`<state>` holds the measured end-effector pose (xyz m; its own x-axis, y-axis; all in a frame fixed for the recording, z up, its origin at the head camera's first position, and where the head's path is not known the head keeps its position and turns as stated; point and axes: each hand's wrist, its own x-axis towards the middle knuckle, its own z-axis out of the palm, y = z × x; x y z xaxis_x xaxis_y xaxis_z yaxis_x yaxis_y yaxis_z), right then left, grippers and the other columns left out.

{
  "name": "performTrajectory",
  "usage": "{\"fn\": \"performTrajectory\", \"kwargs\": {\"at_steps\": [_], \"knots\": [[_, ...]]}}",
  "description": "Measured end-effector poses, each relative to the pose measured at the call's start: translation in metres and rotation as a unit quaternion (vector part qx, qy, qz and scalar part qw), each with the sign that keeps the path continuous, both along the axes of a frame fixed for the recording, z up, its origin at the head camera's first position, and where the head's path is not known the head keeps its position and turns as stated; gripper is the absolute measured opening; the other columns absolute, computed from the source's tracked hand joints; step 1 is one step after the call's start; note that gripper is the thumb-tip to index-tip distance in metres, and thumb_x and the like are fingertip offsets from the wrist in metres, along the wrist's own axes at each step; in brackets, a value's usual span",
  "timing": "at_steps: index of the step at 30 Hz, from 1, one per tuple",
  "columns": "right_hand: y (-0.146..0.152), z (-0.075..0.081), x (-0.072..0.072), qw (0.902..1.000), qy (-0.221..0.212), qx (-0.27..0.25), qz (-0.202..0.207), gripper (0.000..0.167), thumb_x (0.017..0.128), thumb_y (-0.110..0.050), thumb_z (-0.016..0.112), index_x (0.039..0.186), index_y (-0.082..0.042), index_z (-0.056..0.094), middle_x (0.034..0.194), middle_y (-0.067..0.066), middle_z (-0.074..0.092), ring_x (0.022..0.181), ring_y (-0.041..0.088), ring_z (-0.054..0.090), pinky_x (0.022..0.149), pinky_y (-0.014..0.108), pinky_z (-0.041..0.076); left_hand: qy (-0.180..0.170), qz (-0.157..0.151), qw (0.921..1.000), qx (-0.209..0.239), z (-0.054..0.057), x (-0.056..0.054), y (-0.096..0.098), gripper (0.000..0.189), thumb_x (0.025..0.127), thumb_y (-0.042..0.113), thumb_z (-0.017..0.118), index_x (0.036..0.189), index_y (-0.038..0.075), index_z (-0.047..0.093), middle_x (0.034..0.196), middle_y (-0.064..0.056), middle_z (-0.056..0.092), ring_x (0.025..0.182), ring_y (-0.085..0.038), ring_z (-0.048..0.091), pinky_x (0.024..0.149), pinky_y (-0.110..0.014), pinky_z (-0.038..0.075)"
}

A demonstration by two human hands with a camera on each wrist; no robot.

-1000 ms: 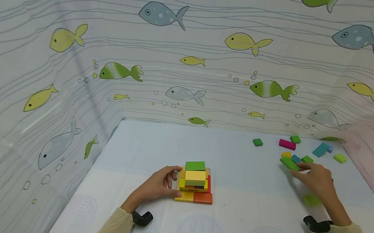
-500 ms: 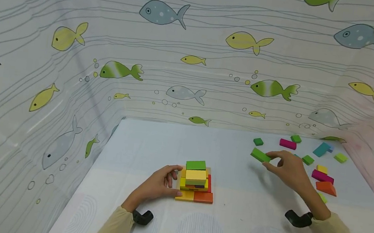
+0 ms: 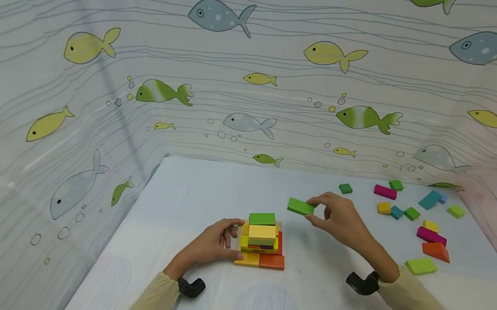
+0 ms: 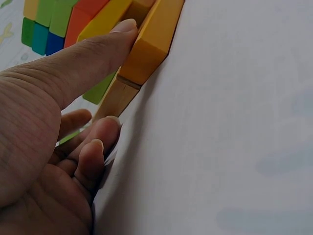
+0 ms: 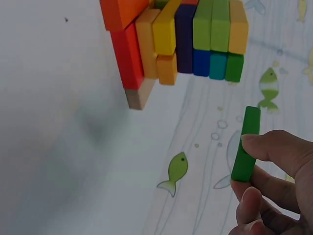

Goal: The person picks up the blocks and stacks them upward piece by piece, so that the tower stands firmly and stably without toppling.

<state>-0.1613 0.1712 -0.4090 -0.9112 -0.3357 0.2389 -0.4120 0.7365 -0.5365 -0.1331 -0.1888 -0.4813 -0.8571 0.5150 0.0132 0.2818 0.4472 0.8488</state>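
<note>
A tower of coloured wooden blocks [image 3: 262,233] stands on the table in the head view, a green block [image 3: 262,218] and a cream block on top. Along its left side my left hand [image 3: 212,244] holds the base between the thumb, at the front yellow block [image 4: 146,49], and the fingers behind. My right hand [image 3: 338,217] pinches a green rectangular block [image 3: 300,206] between thumb and fingers, in the air right of and behind the tower. The right wrist view shows this block [image 5: 246,147] apart from the layered tower [image 5: 186,41].
Loose blocks lie at the table's right side: magenta blocks [image 3: 385,192], a teal block [image 3: 430,200], an orange wedge [image 3: 436,250], a lime block [image 3: 421,266] and several others. A small green block [image 3: 345,188] lies at the back. A fish-patterned sheet [image 3: 260,49] surrounds the table.
My right hand has carried the green block leftward from the loose blocks toward the tower. My left hand has stayed at the tower's left side.
</note>
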Motion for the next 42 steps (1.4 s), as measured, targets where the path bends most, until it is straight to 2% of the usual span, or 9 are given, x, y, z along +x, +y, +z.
{"fn": "performTrajectory", "kwargs": {"at_steps": [2,3,7,10,13,20,26,35,42], "knots": [[-0.011,0.002,0.001,0.9999,0.000,-0.001,0.014,0.034,0.084,-0.017,0.088,0.116,-0.011,0.078,0.106,0.002,0.071,0.073,0.016,0.052,0.055,0.026,0.045,-0.002,0.000,0.9999,0.010,0.008,0.004,0.003,0.077,0.082,0.014,0.089,0.148,0.005,0.051,0.114,-0.021,0.056,0.083,-0.041,0.054,0.068,-0.026,0.042],[-0.015,0.002,0.002,0.9997,0.002,-0.003,0.023,0.034,0.084,-0.018,0.088,0.116,-0.012,0.078,0.106,0.001,0.071,0.073,0.015,0.052,0.055,0.025,0.045,-0.002,-0.001,0.9999,0.010,0.006,0.003,0.003,0.077,0.082,0.013,0.089,0.148,0.004,0.051,0.114,-0.022,0.056,0.083,-0.041,0.054,0.068,-0.026,0.042],[-0.030,0.006,0.004,0.9987,0.010,-0.004,0.050,0.034,0.084,-0.019,0.088,0.115,-0.012,0.078,0.107,0.000,0.070,0.071,0.014,0.052,0.056,0.024,0.047,0.005,0.000,1.0000,0.002,-0.008,-0.003,0.000,0.079,0.081,0.014,0.090,0.149,0.007,0.050,0.115,-0.019,0.057,0.082,-0.039,0.055,0.068,-0.026,0.042],[-0.040,0.010,0.006,0.9980,0.011,-0.004,0.063,0.034,0.084,-0.019,0.088,0.115,-0.013,0.078,0.107,-0.001,0.070,0.070,0.014,0.053,0.057,0.024,0.047,0.009,0.001,0.9999,-0.007,-0.019,-0.008,-0.003,0.080,0.081,0.021,0.091,0.150,0.014,0.050,0.114,-0.012,0.058,0.081,-0.031,0.056,0.068,-0.026,0.043],[-0.049,0.014,0.008,0.9973,0.006,-0.005,0.074,0.034,0.084,-0.019,0.088,0.116,-0.013,0.078,0.107,-0.001,0.070,0.070,0.012,0.052,0.058,0.024,0.048,0.007,0.000,0.9999,-0.013,-0.024,-0.011,-0.006,0.081,0.080,0.030,0.091,0.149,0.021,0.051,0.113,-0.005,0.058,0.081,-0.024,0.057,0.068,-0.026,0.045],[-0.065,0.013,0.011,0.9964,-0.020,0.000,0.083,0.035,0.085,-0.022,0.087,0.117,-0.014,0.077,0.108,-0.001,0.070,0.069,0.011,0.051,0.058,0.024,0.049,-0.002,-0.003,0.9999,-0.017,-0.025,-0.013,-0.007,0.079,0.080,0.039,0.090,0.148,0.027,0.051,0.112,-0.001,0.057,0.082,-0.021,0.057,0.070,-0.027,0.047],[-0.071,0.011,0.011,0.9961,-0.023,0.000,0.086,0.035,0.085,-0.023,0.087,0.118,-0.015,0.077,0.109,-0.002,0.070,0.071,0.012,0.053,0.059,0.024,0.051,0.005,-0.005,0.9996,-0.026,-0.023,-0.012,-0.007,0.079,0.081,0.040,0.089,0.149,0.026,0.050,0.113,-0.001,0.057,0.081,-0.019,0.057,0.070,-0.028,0.047],[-0.067,0.010,0.012,0.9943,-0.023,-0.028,0.100,0.040,0.087,-0.026,0.085,0.124,-0.015,0.074,0.117,0.000,0.069,0.072,0.012,0.055,0.060,0.024,0.052,0.003,-0.006,0.9998,-0.018,-0.025,-0.013,-0.008,0.078,0.081,0.039,0.090,0.148,0.028,0.051,0.112,-0.002,0.057,0.081,-0.020,0.057,0.070,-0.027,0.047],[-0.027,-0.002,0.009,0.9961,-0.003,-0.047,0.075,0.032,0.091,-0.021,0.081,0.121,-0.016,0.074,0.113,-0.001,0.071,0.074,0.010,0.056,0.060,0.025,0.052,0.003,-0.008,0.9998,-0.019,-0.022,-0.011,-0.009,0.080,0.081,0.040,0.090,0.149,0.025,0.050,0.113,-0.001,0.057,0.081,-0.020,0.056,0.071,-0.028,0.047]]}}
